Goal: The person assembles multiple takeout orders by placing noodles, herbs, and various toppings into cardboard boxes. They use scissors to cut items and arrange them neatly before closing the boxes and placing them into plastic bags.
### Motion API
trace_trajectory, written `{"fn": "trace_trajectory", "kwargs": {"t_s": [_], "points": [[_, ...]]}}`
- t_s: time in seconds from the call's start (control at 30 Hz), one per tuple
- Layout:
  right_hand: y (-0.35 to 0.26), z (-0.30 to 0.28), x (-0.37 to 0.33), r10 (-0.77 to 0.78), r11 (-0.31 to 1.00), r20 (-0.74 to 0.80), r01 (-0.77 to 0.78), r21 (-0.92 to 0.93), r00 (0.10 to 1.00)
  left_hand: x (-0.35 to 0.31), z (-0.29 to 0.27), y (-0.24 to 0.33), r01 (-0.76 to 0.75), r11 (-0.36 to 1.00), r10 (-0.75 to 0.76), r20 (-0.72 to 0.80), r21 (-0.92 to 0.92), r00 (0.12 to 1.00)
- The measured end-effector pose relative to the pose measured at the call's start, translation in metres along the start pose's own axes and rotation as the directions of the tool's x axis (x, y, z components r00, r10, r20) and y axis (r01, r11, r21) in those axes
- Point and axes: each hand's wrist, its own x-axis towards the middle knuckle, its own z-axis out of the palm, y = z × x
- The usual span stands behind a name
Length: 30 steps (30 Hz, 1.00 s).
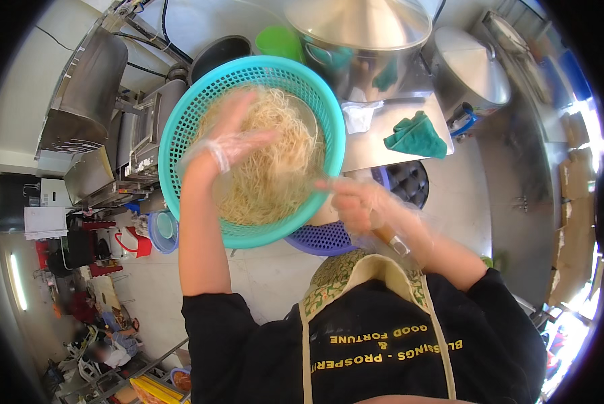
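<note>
Pale thin noodle-like strands fill a round turquoise perforated basket in front of me. My left hand, in a clear plastic glove, is open over the strands, thumb and fingers apart. At the basket's right rim, my right hand, also in a clear glove, closes around a wooden-handled tool. Its index finger stretches toward the strands. The handle's butt, with a metal part, sticks out below the fist. The tool's front part is smeared by motion over the strands, so its kind is unclear.
Behind the basket stand a large lidded steel pot, a green container and a black bucket. On a metal surface to the right lies a green cloth. A purple basket sits lower down. Steel machinery is at left.
</note>
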Motion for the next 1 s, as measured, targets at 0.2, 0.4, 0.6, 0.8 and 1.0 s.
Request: {"fn": "trace_trajectory", "kwargs": {"t_s": [0.2, 0.4, 0.6, 0.8, 1.0], "points": [[-0.011, 0.025, -0.034, -0.032, 0.95, -0.367, -0.085, -0.3, 0.93, -0.011, 0.038, -0.042, 0.108, 0.984, -0.103, -0.041, 0.143, 0.994], [-0.02, 0.025, -0.026, 0.043, 0.85, -0.242, -0.162, -0.5, 0.969, 0.06, 0.091, -0.028, 0.184, 0.934, -0.203, -0.032, -0.306, 0.979], [-0.007, -0.01, -0.009, 0.049, 0.922, -0.059, -0.067, -0.381, 0.997, 0.005, 0.06, 0.01, 0.039, 0.987, 0.018, -0.345, 0.157, 0.938], [0.002, -0.01, -0.005, 0.023, 0.967, -0.009, -0.025, -0.255, 1.0, -0.119, 0.062, 0.018, 0.056, 0.745, -0.222, -0.169, -0.664, 0.96], [-0.016, 0.013, -0.022, -0.043, 0.901, -0.076, 0.006, -0.433, 0.996, -0.139, 0.131, 0.007, 0.233, 0.096, -0.214, 0.209, -0.968, 0.954]]}}
